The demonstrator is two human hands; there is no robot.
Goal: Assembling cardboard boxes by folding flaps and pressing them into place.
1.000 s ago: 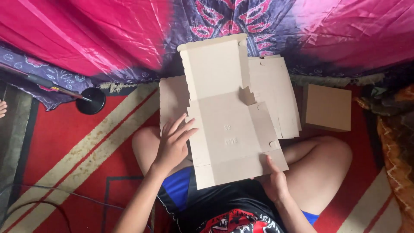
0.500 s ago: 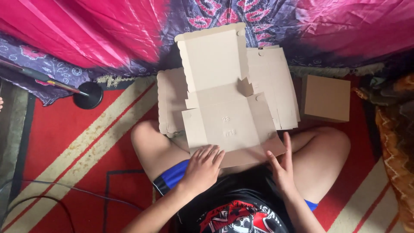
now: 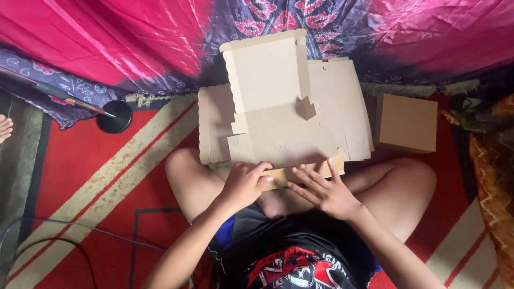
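A flat die-cut cardboard box blank (image 3: pixel 278 128) lies across my crossed legs, its far flap reaching toward the pink and purple cloth. My left hand (image 3: pixel 243 184) grips the blank's near edge flap (image 3: pixel 305 172), fingers curled over it and folding it up. My right hand (image 3: pixel 324 190) presses flat fingers against the same flap from the right. More flat blanks (image 3: pixel 348 107) lie stacked underneath and beside it.
A folded, closed cardboard box (image 3: pixel 407 123) sits on the red patterned rug (image 3: pixel 101 176) at the right. A black round base with a rod (image 3: pixel 114 116) stands at the left. Cables (image 3: pixel 64 230) run over the rug at lower left. Someone's toes (image 3: pixel 4 128) show at the left edge.
Both hands have moved from the sides of the blank down to its near edge. The near flap is now bent upward under my fingers.
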